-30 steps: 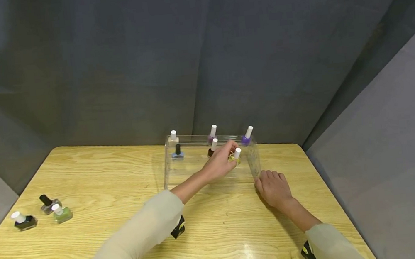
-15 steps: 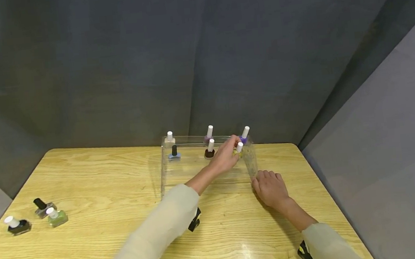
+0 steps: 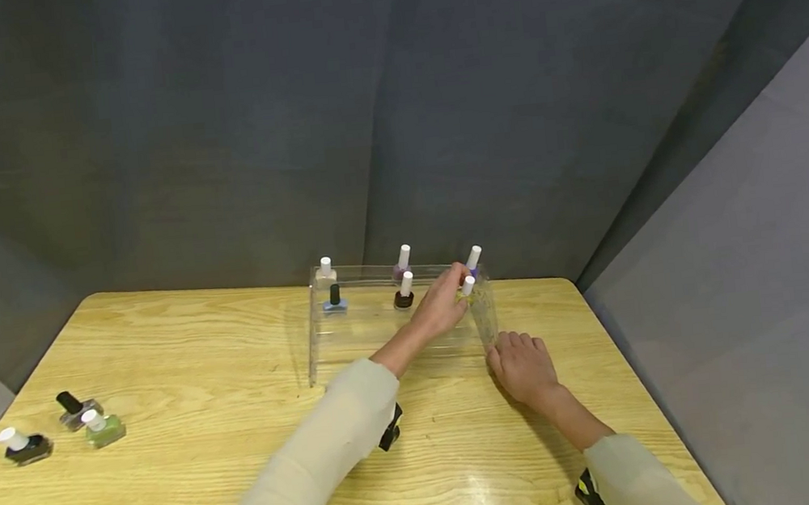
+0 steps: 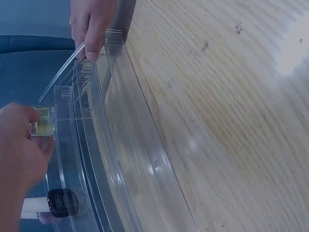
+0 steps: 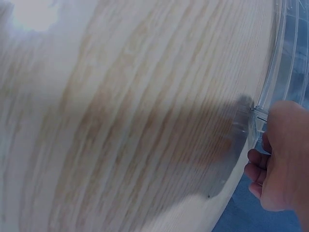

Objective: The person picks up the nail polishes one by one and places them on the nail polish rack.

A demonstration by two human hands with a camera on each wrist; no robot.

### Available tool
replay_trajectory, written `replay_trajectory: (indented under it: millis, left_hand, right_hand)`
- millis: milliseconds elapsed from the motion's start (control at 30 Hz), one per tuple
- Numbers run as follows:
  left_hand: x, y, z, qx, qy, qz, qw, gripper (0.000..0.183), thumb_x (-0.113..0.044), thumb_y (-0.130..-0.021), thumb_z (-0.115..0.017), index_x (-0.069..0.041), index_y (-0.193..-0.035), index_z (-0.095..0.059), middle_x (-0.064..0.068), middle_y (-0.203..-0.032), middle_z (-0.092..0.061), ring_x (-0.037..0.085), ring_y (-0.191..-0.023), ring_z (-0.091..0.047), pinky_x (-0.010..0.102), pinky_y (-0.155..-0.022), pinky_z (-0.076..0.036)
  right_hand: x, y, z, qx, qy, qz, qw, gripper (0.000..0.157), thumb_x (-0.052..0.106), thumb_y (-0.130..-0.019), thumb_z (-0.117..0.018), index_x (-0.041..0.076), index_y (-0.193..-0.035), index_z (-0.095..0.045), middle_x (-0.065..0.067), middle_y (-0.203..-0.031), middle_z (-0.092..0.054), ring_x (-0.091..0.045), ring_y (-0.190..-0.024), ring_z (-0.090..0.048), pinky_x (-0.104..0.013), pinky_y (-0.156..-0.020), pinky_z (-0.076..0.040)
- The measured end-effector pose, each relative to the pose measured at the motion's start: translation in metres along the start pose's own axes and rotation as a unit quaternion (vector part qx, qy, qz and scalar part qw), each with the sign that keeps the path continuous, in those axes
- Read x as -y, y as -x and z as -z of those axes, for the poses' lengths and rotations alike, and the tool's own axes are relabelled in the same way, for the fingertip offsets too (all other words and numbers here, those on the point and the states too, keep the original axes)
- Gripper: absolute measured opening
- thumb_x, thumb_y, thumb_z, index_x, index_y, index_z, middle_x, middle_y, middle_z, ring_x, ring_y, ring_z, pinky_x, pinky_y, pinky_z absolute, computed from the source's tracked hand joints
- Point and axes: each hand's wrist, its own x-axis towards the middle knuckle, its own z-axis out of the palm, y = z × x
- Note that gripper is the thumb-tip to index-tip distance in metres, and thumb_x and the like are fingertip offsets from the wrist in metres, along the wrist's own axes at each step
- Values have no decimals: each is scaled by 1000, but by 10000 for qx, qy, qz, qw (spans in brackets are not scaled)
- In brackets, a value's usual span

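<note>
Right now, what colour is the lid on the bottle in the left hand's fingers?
White; the lid shows best in the head view.

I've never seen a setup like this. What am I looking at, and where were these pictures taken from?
There is no machine arm here, just a person's bare hands. The wide picture comes from a camera on the head; the two close ones come from a camera on each wrist.

The left hand pinches a yellow bottle at a clear stepped rack. The right hand touches the rack's near right corner. Five other bottles stand on it; three more are on the wooden table.
</note>
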Motion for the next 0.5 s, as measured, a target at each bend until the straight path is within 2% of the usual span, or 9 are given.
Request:
replay_trajectory:
  millis: [267, 500]
  left_hand:
    - [5, -2, -8, 7, -298, 39, 9995, 39, 5, -92, -65, -10, -124, -49, 8, -122, -59, 22, -114, -58, 33, -93, -50]
    - [9, -6, -18, 84, -507, 227, 9984, 40, 1, -92, -68, -15, -124, -50, 6, -123, -62, 23, -113, -61, 34, -86, -53]
  right_hand:
    - [-2, 1, -4, -114, 22, -4, 9999, 36, 32, -108, -35, 11, -79, -36, -1, -72, -34, -27, -70, -42, -45, -71, -37]
    - [2, 0, 1, -36, -22, -25, 10000, 35, 30, -108, -36, 11, -78, -35, -1, -71, -32, -27, -70, -42, -46, -73, -38]
